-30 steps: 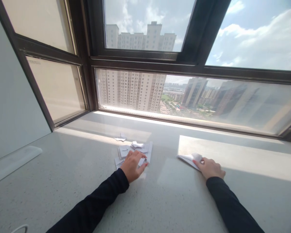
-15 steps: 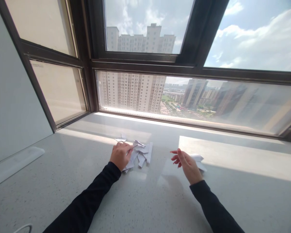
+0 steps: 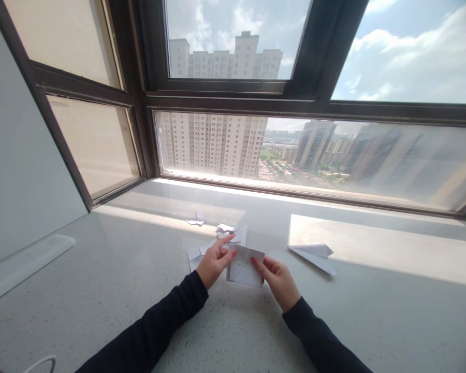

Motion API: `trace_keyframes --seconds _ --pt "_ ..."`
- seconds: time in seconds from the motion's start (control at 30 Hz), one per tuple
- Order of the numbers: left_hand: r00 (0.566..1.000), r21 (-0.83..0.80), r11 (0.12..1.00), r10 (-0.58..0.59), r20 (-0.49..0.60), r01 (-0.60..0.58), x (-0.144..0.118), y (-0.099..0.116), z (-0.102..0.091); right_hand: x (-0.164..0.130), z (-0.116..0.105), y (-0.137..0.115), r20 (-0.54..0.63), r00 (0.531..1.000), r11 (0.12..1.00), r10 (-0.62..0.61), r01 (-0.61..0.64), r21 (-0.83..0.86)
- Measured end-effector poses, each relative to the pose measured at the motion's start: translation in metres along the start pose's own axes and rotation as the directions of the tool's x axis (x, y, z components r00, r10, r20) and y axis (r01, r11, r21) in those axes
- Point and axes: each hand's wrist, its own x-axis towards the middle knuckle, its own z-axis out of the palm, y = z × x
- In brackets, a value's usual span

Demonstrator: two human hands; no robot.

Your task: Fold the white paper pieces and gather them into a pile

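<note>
A small white folded paper (image 3: 245,273), squarish with a folded flap along its top, is held up between both hands. My right hand (image 3: 279,282) pinches its right side, thumb on the front face. At its upper left corner, my left hand (image 3: 213,264) grips with the thumb on the paper and the index finger stretched out past the edge. Behind the left hand lie more folded white papers (image 3: 226,228), partly hidden by it. Another flat folded piece (image 3: 194,254) shows left of that hand. A paper plane (image 3: 314,254) rests to the right, apart from my right hand.
The hands are over a speckled white stone sill (image 3: 171,331) below dark-framed windows (image 3: 233,106). A small folded paper piece (image 3: 196,221) lies farther back. At the left is a long white plastic object (image 3: 31,264), and a white cable (image 3: 46,358) shows at the lower left.
My right hand has moved left from beside the paper plane and now grips a folded paper together with my left hand. This paper has come toward me from the pile.
</note>
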Motion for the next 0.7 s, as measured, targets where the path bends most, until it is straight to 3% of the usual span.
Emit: trace_keyframes --seconds 0.07,0.13,0.3,0.43,0.6,0.7 --pt "0.992 -0.132 0.984 -0.116 0.04 0.121 0.001 -0.004 0.002 0.0 0.0 0.001 -0.04 0.999 0.998 -0.015 0.012 -0.058" --pt "0.986 -0.198 0.966 -0.162 0.023 0.164 0.002 -0.006 0.004 0.001 -0.002 0.002 -0.104 0.994 0.995 -0.025 0.015 -0.095" --pt "0.977 -0.257 0.946 -0.212 -0.027 0.199 0.001 -0.007 0.004 0.002 -0.009 0.004 -0.25 0.964 0.981 -0.093 0.046 -0.187" --pt "0.979 -0.272 0.941 -0.189 0.072 0.202 -0.001 -0.009 0.011 0.0 -0.006 0.006 -0.225 0.969 0.967 -0.101 0.042 -0.253" --pt "0.995 -0.039 0.999 -0.003 0.1 0.007 -0.004 -0.01 0.019 0.0 -0.003 0.005 -0.229 0.959 0.943 -0.169 0.089 -0.321" --pt "0.982 0.284 0.943 0.142 0.124 -0.172 -0.001 0.001 0.005 0.002 -0.005 0.004 -0.12 0.982 0.929 -0.146 0.095 -0.357"
